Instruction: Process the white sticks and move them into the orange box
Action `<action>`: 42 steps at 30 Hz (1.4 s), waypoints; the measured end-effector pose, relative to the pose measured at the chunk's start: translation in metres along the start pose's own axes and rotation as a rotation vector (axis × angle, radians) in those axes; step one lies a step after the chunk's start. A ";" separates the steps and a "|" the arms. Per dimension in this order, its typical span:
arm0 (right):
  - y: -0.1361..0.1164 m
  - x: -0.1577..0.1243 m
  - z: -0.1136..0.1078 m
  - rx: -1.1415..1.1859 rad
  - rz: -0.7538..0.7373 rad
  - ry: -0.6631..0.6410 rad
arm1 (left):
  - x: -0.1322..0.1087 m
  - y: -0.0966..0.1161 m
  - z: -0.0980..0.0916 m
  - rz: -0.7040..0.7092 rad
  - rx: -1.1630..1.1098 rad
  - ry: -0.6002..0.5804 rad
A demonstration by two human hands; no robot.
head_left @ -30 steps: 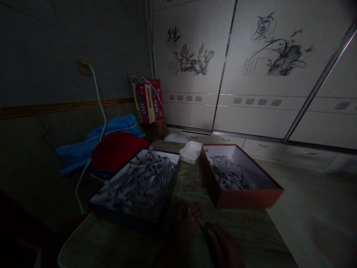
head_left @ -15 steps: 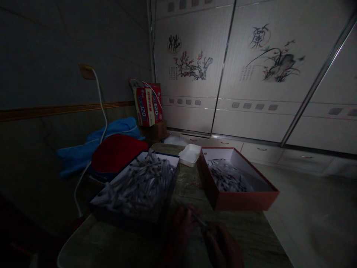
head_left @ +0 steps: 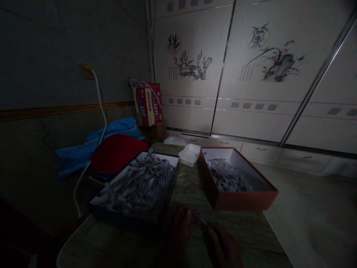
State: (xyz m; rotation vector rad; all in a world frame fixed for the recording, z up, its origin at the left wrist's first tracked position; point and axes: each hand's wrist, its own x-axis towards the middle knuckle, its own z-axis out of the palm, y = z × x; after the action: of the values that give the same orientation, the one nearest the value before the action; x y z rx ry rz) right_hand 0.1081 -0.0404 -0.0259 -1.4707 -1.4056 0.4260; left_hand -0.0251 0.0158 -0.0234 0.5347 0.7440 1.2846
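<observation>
The scene is very dark. My left hand [head_left: 181, 232] and my right hand [head_left: 223, 247] are close together at the table's near edge, both closed on one thin pen-like stick [head_left: 192, 213] that slants up to the left between them. Just beyond my left hand stands a dark box [head_left: 167, 199] heaped with many similar pale sticks [head_left: 136, 184]. To the right of it a red box [head_left: 237, 201] holds a smaller pile of sticks [head_left: 225, 176].
A small white tray [head_left: 190, 154] lies between the two boxes at the back of the greenish table [head_left: 256, 230]. A red cushion [head_left: 115, 152], blue cloth [head_left: 83, 147], white cable [head_left: 100, 108] and red carton [head_left: 147, 102] lie left; a painted wardrobe [head_left: 251, 74] stands behind.
The view dipped slightly downward since the first frame. My hands stay together on the stick, with only small shifts.
</observation>
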 end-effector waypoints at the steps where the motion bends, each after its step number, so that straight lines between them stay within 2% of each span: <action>1: 0.000 0.001 -0.002 0.002 -0.011 -0.009 | 0.000 0.001 0.001 -0.006 0.012 0.004; 6: 0.002 0.003 -0.007 -0.005 -0.035 -0.134 | 0.000 0.002 0.001 -0.014 0.039 -0.002; 11: 0.000 0.001 -0.003 0.026 0.048 -0.069 | 0.001 0.000 -0.002 -0.007 0.020 -0.030; 15: 0.007 0.001 -0.003 -0.006 -0.013 -0.117 | 0.000 0.001 0.001 0.007 0.013 -0.023; 21: 0.006 0.001 -0.005 -0.001 0.029 -0.101 | -0.003 0.006 0.004 -0.023 0.002 -0.026; 25: 0.008 0.002 -0.005 -0.017 -0.020 -0.152 | -0.001 0.003 0.000 -0.012 0.047 -0.055; 27: 0.009 0.002 -0.005 -0.014 0.013 -0.170 | 0.000 0.001 -0.002 -0.011 0.028 -0.059; 30: 0.009 0.000 -0.003 0.024 0.057 -0.131 | 0.001 0.001 -0.002 -0.013 0.001 -0.054; 32: 0.009 -0.001 -0.003 0.047 0.023 -0.100 | 0.000 0.003 0.000 -0.019 0.008 -0.043; 35: 0.010 -0.001 -0.002 0.039 -0.007 -0.101 | -0.002 0.006 0.003 -0.032 0.031 -0.043; 39: 0.013 -0.002 0.001 0.019 0.060 -0.081 | -0.003 0.007 0.004 -0.022 0.032 -0.033; 42: 0.014 -0.001 0.000 -0.002 0.013 -0.104 | -0.002 0.004 0.004 -0.013 0.020 0.000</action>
State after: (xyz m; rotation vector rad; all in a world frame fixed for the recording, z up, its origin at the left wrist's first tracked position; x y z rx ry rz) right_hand 0.1154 -0.0387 -0.0377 -1.4780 -1.4794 0.5151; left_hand -0.0253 0.0149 -0.0174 0.5447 0.7599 1.2663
